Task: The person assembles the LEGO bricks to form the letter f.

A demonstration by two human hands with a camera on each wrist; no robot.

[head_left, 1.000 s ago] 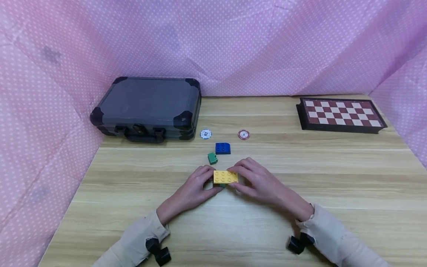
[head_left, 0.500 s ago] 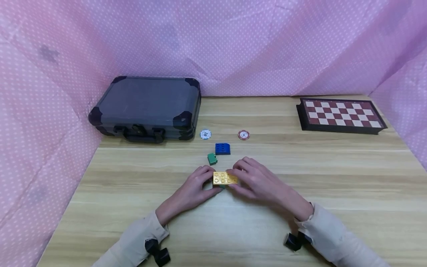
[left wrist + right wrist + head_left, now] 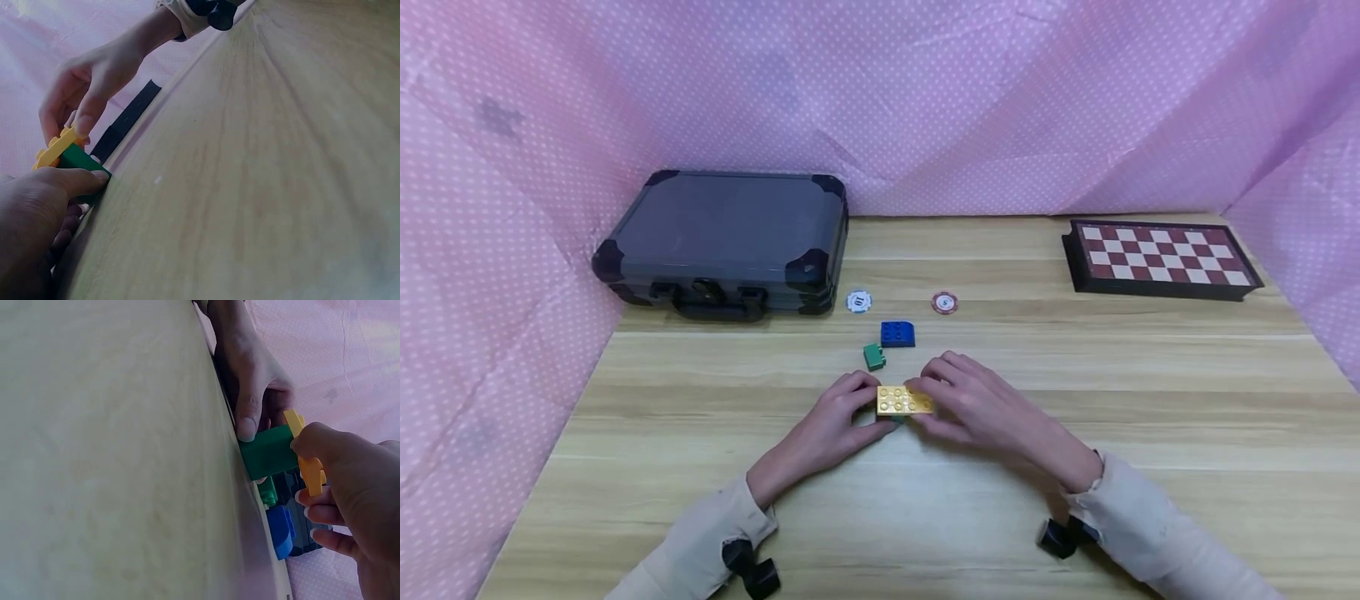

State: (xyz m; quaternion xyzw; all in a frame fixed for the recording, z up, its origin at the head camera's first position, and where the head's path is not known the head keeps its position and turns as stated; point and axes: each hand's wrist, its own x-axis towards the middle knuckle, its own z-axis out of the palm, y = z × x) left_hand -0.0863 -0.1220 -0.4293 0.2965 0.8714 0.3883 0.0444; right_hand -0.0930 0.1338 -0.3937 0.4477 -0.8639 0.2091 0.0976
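A flat yellow studded brick sits on top of a larger green brick in the middle of the wooden table. My left hand grips the green brick from the left, thumb on its near side. From the right, my right hand pinches the yellow brick. In the head view the green brick is almost hidden under the yellow one. Just beyond the hands lie a small green brick and a blue brick.
A dark hard case lies at the back left and a red-and-white chessboard box at the back right. A white chip and a red chip lie between them. Pink dotted cloth walls the table in.
Both hands have kept their hold on the stacked bricks and barely shifted. The loose bricks and chips have not moved.
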